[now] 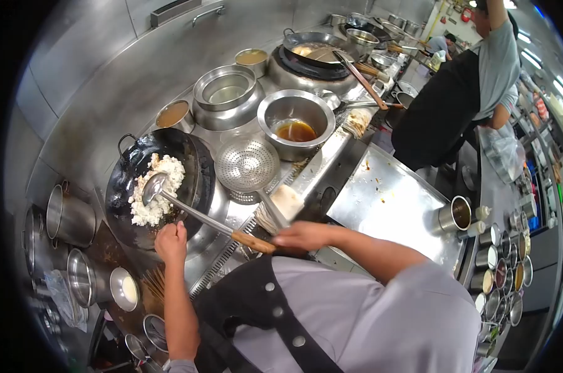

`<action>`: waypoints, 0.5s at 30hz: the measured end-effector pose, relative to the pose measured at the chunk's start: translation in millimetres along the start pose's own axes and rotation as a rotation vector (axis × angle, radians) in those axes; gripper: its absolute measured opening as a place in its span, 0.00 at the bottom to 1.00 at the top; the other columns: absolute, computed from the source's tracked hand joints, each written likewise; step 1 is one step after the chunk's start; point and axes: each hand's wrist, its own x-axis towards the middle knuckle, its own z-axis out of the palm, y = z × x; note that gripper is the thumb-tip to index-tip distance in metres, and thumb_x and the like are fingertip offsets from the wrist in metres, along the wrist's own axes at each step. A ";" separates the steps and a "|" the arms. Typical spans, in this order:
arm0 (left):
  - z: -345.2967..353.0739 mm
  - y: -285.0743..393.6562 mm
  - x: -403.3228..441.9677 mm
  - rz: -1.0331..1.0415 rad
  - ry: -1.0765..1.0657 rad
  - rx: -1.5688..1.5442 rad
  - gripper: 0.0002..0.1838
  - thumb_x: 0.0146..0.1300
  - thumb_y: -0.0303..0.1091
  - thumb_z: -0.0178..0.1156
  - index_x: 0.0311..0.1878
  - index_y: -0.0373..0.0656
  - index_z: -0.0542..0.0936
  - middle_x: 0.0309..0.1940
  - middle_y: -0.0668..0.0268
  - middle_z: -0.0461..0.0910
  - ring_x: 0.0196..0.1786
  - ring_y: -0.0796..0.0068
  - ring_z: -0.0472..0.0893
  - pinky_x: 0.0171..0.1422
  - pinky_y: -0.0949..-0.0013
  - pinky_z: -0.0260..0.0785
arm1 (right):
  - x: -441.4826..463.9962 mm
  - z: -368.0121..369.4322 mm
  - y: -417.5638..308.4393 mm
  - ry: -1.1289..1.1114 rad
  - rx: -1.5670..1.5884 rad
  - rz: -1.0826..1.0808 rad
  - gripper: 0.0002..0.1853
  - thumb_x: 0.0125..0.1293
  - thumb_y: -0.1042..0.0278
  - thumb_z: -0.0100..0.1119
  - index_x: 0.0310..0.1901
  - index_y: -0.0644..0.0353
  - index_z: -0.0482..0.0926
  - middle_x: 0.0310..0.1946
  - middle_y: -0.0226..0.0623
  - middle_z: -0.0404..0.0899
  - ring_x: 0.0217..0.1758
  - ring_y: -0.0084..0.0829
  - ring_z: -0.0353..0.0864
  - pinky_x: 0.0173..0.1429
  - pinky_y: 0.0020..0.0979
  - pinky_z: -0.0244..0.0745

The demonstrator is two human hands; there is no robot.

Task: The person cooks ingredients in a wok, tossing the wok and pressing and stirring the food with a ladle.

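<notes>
A dark wok (123, 193) holds a mound of white rice (172, 169) with small browned bits. The bowl of a steel ladle (194, 214) rests on the rice. My left hand (171, 241) is closed at the wok's near rim, and what it grips there is hidden. My right hand (303, 236) is closed around the end of the ladle's wooden handle (253, 242). Just beyond that handle lies a perforated strainer (246, 163), its handle running toward my right hand.
Behind the strainer are a steel pot with brown liquid (295, 118) and a water pot (225, 92). A second wok (312, 50) sits farther back. A co-worker in a black apron (433, 105) stands at right, beyond a metal tray (387, 199). Bowls stand at lower left.
</notes>
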 end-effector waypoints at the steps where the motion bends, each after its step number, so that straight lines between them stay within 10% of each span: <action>1: 2.4 -1.2 -1.2 0.020 0.058 0.008 0.21 0.67 0.43 0.65 0.22 0.42 0.73 0.24 0.54 0.77 0.30 0.45 0.78 0.36 0.45 0.68 | -18.0 2.7 19.2 -0.045 0.252 0.165 0.29 0.83 0.40 0.44 0.55 0.60 0.81 0.36 0.37 0.84 0.43 0.27 0.88 0.49 0.32 0.83; 5: -1.0 4.1 1.1 0.042 0.111 -0.017 0.21 0.65 0.42 0.67 0.21 0.44 0.72 0.23 0.57 0.76 0.30 0.48 0.78 0.35 0.47 0.69 | 22.1 34.6 190.0 -0.077 -0.477 0.241 0.30 0.75 0.38 0.57 0.60 0.60 0.81 0.49 0.52 0.85 0.54 0.51 0.86 0.58 0.43 0.83; 7: -11.6 14.0 3.5 0.049 0.131 -0.051 0.20 0.64 0.42 0.68 0.21 0.44 0.72 0.22 0.58 0.75 0.29 0.50 0.78 0.35 0.49 0.70 | 66.0 44.5 235.6 0.287 -0.508 0.373 0.36 0.66 0.35 0.64 0.61 0.60 0.81 0.54 0.56 0.84 0.59 0.59 0.83 0.64 0.49 0.78; 9: -11.0 10.2 3.2 0.025 0.113 -0.015 0.19 0.62 0.41 0.69 0.21 0.45 0.73 0.22 0.59 0.75 0.29 0.52 0.78 0.34 0.51 0.71 | 106.8 35.8 246.8 0.278 -0.688 0.411 0.36 0.62 0.36 0.67 0.62 0.57 0.81 0.54 0.54 0.84 0.62 0.54 0.83 0.67 0.49 0.77; 11: -13.0 11.4 6.0 0.021 0.111 -0.002 0.18 0.61 0.40 0.69 0.21 0.44 0.74 0.22 0.60 0.76 0.29 0.52 0.79 0.35 0.50 0.72 | 172.5 35.5 388.9 -0.095 -0.858 0.233 0.34 0.62 0.43 0.68 0.63 0.59 0.82 0.65 0.48 0.81 0.65 0.47 0.81 0.69 0.41 0.76; 13: -11.9 7.1 4.2 -0.004 0.086 0.008 0.18 0.60 0.40 0.69 0.20 0.44 0.74 0.23 0.60 0.76 0.30 0.52 0.79 0.35 0.49 0.72 | 212.6 51.9 545.0 -0.043 -0.687 0.159 0.28 0.65 0.45 0.65 0.61 0.54 0.81 0.54 0.48 0.86 0.62 0.49 0.84 0.65 0.47 0.79; 15: -13.6 7.3 4.7 -0.030 0.070 0.041 0.18 0.59 0.40 0.69 0.20 0.43 0.73 0.23 0.60 0.77 0.30 0.52 0.80 0.35 0.49 0.72 | 205.9 49.8 465.8 -0.303 -0.354 0.468 0.33 0.55 0.43 0.73 0.61 0.49 0.85 0.62 0.41 0.84 0.65 0.37 0.83 0.69 0.37 0.75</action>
